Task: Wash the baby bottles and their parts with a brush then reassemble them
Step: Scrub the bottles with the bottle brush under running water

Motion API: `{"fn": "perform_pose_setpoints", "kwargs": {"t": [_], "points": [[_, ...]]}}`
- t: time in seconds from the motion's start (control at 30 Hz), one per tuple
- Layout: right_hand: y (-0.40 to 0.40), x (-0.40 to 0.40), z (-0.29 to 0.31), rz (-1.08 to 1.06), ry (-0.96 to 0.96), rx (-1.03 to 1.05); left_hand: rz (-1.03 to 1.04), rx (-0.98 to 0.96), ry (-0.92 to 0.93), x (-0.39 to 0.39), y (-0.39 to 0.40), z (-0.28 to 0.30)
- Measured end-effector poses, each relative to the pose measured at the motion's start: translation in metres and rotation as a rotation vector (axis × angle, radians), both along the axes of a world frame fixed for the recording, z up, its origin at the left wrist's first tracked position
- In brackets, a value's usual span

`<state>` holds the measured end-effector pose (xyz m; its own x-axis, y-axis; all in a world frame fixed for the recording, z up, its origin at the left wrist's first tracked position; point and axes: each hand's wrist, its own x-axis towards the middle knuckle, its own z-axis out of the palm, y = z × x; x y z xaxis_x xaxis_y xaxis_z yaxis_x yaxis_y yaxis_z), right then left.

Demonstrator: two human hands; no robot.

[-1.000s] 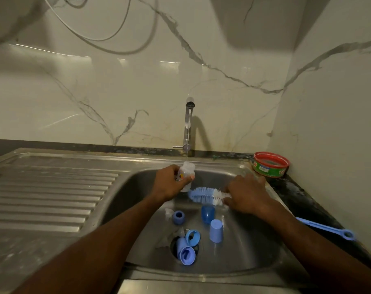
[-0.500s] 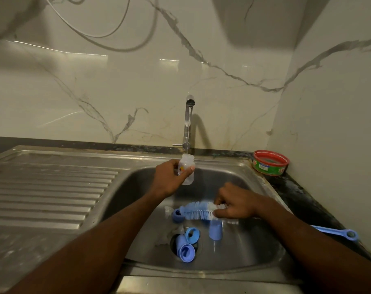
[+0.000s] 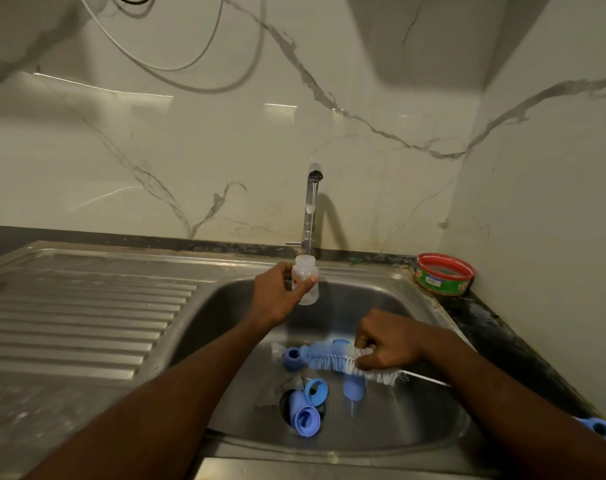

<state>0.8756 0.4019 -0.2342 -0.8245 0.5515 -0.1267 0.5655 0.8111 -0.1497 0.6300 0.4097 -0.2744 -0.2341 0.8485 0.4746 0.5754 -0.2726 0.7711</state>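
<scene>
Head view: steel sink [image 3: 429,434] with ribbed drainboard [image 3: 86,317] on its left, marble-look walls, tap [image 3: 310,209] at the back, red tub [image 3: 445,273] on the dark counter at right. Left hand [image 3: 277,297] grips the bottle [image 3: 305,284] upright under the tap. Right hand [image 3: 388,344] grips the brush [image 3: 332,358] low in the basin. Blue caps [image 3: 306,407] lie by the drain. Versus half a second ago: bottle raised slightly toward the spout, brush barely moved.
</scene>
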Motion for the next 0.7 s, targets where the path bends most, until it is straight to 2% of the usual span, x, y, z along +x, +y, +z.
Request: {"fn": "perform_pose_setpoints", "kwargs": {"t": [0.23,0.37,0.5,0.6,0.63,0.7], "points": [[0.007,0.005,-0.007,-0.127,-0.016,-0.138,0.019,0.047,-0.013,0.004,0.004,0.002],[0.008,0.006,-0.01,-0.171,-0.055,-0.188,0.033,-0.044,0.084,-0.001,0.0,-0.008],[0.01,0.007,-0.011,-0.169,-0.09,-0.213,0.083,0.042,0.05,-0.001,-0.002,0.0],[0.01,0.007,-0.012,-0.197,-0.105,-0.219,0.054,-0.141,0.154,-0.001,-0.004,-0.009],[0.01,0.007,-0.012,-0.203,-0.117,-0.221,0.053,-0.145,0.159,0.0,-0.004,-0.01],[0.011,0.008,-0.011,-0.215,-0.121,-0.228,0.056,-0.064,0.103,0.001,-0.004,-0.006]]}}
